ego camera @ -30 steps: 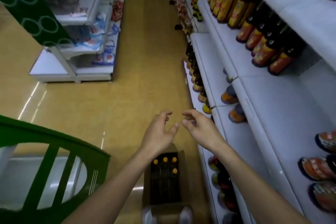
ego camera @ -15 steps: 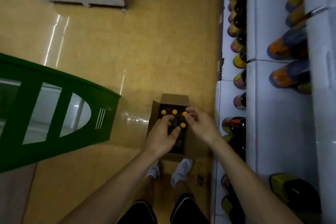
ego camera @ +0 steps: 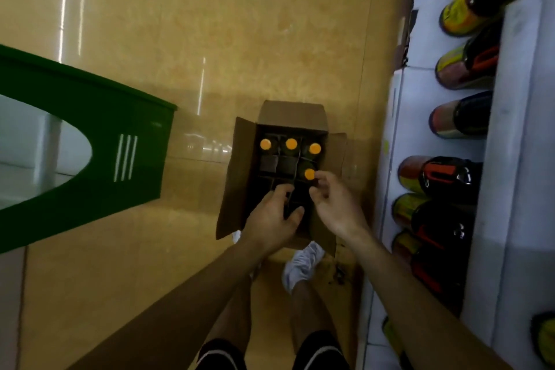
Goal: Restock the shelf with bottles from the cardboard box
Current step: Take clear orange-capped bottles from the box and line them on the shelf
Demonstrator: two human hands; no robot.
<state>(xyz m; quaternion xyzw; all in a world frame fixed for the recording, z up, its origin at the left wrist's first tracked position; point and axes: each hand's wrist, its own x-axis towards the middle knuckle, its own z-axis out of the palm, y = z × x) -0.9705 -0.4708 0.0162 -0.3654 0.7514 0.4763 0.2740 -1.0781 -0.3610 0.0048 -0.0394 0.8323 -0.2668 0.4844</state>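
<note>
Setting: retail shop aisle. White tiered shelving along right edge, stocked with rows of labelled bottles; glossy tan floor; green fixture left; opened cardboard box of orange-capped bottles on floor.

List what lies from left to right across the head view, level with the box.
Green panel → cardboard box → white shelf → shelved bottles. The hands are left out because they overlap the box.
</note>
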